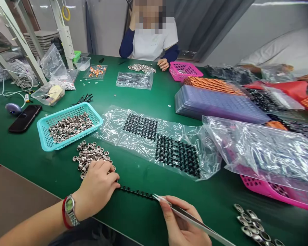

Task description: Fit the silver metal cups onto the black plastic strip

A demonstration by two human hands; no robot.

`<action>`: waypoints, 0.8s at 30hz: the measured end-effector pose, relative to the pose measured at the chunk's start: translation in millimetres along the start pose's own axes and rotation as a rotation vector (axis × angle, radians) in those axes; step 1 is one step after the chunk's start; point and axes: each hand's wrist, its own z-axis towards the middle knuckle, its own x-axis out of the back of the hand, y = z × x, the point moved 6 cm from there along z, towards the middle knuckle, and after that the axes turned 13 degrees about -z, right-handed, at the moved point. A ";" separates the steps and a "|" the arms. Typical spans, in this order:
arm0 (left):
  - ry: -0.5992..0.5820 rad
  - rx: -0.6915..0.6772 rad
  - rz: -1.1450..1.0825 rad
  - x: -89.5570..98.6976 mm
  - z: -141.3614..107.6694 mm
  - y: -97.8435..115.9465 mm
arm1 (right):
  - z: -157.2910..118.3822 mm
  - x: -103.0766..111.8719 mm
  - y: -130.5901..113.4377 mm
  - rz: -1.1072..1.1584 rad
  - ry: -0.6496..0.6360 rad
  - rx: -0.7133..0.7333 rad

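My left hand (99, 186) is closed beside a pile of small metal rings (88, 153). Its thumb and fingertips pinch the left end of a thin black strip (136, 192) with small knobs along it. Fingers of my right hand (182, 218) are wrapped round metal tweezers (192, 220). The tips of the tweezers are at the strip's right end; whether they grip it I cannot tell. Above the pile stands a turquoise basket (66, 144) holding more rings. A clear plastic bag (141, 145) with rows of black knobbed strips (178, 155) lies beyond my hands.
Larger metal rings (251, 222) lie at the lower right, near a pink basket (267, 191) under plastic bags. Stacked clear trays (215, 104) stand behind. A phone (25, 118) lies at the left. Across the green table (143, 99) sits another person (152, 42).
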 end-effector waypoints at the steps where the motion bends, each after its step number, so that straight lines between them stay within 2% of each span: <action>1: -0.011 0.007 0.005 -1.7 0.7 -1.4 | 1.5 0.2 -0.7 -0.028 0.009 -0.009; 10: -0.019 -0.022 -0.032 -3.0 5.9 -8.4 | 1.0 1.4 -17.5 -0.237 0.107 0.202; 13: 0.036 -0.086 -0.065 -4.3 4.4 2.1 | -0.8 1.5 -23.8 -0.289 0.142 0.267; 16: 0.064 -0.211 -0.110 -11.2 2.4 25.4 | -3.0 2.2 -31.7 -0.345 0.197 0.356; 20: -0.108 -0.250 -0.012 -36.9 3.5 48.9 | -6.9 1.3 -41.7 -0.410 0.259 0.478; 24: -0.222 -0.200 0.036 -51.5 7.0 49.6 | -13.5 -3.0 -52.9 -0.433 0.323 0.645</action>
